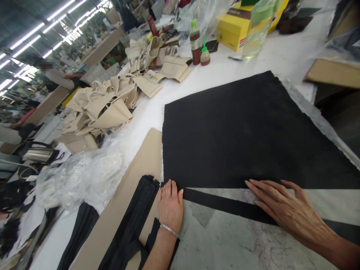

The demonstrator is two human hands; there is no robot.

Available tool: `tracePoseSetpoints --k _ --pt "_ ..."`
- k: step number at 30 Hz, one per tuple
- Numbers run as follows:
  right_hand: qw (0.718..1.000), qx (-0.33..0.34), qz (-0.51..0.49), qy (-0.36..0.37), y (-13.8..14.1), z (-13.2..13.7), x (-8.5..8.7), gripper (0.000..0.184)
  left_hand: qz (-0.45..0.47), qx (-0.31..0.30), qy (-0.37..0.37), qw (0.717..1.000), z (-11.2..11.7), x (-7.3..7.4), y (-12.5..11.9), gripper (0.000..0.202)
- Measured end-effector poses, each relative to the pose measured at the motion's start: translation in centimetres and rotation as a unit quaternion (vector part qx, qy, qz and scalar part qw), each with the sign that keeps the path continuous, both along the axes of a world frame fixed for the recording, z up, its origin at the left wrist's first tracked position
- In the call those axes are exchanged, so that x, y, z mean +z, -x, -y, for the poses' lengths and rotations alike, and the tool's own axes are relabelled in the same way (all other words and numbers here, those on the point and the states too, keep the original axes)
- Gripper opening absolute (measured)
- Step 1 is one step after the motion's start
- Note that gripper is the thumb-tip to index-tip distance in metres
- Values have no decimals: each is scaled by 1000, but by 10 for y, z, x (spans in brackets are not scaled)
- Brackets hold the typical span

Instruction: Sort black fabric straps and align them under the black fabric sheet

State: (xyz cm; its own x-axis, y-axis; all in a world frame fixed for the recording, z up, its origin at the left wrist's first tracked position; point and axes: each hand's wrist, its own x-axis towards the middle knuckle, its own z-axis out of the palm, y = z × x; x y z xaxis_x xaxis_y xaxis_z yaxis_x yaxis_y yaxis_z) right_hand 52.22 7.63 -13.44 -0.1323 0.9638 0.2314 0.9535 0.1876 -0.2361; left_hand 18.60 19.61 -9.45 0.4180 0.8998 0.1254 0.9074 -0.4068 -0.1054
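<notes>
A large black sheet (239, 131) lies flat on a grey stone-like slab (213, 236). Along its near edge runs a narrow black strip (219, 200), joined or touching at the left end and angled away to the right. My left hand (170, 208) rests flat on that left end, fingers together and stretched out. With fingers spread, my right hand (287, 208) lies across the strip, its fingertips at the sheet's near edge. Part of the strip is hidden under the right hand. Left of my left hand is a bundle of black strips (131, 217) on a beige sheet (137, 161).
Beige bag pieces (112, 101) are heaped at the back left, near crumpled clear plastic (81, 178). Behind the black sheet stand a dark red bottle (194, 45), a small green-tipped bottle (205, 56), a clear water bottle (257, 32) and a yellow box (232, 28).
</notes>
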Motion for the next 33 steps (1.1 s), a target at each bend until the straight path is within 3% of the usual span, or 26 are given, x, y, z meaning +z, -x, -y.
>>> tracePoseSetpoints --k 4,7,11,14,19,28,33 --pt "1000 -6 3 16 1 -1 5 52 51 23 21 998 -5 11 -6 29" --pt "1000 -1 2 13 1 -1 11 51 152 79 56 984 -11 18 0 29" --pt "1000 2 -3 4 1 -2 18 49 341 242 94 903 -17 10 31 27" --pt "1000 -7 -16 -10 3 -4 24 46 379 315 119 862 -17 -2 54 36" --pt "999 25 -43 -4 18 -3 30 37 381 319 145 856 -26 -6 58 49" --pt "998 26 -64 6 43 0 21 39 337 336 141 868 -42 6 42 16" --pt "997 18 -78 17 43 -1 26 37 363 333 166 854 -33 21 44 19"
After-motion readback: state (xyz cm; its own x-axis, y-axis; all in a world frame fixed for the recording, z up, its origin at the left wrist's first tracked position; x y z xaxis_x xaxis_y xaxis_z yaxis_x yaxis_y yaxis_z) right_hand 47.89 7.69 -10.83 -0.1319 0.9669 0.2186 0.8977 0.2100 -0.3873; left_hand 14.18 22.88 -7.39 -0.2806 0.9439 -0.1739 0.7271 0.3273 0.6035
